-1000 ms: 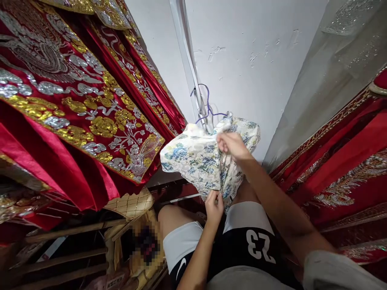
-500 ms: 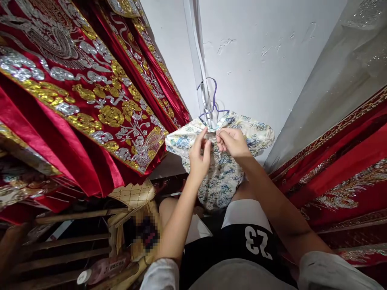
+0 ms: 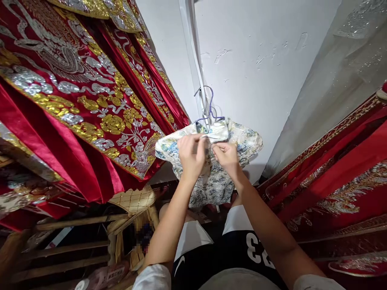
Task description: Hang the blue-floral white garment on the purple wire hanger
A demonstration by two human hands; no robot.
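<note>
Shirt hangs between red garments, collar now bunched up, right hand pinching cloth, left hand too blurred to tell its grip!

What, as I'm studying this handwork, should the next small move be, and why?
I'd probably bring the left hand across to meet the right hand: both are at the front of the floral garment, below the purple hanger, with a small gap between them, and the right looks pinched on its cloth, which the left could steady.
</note>
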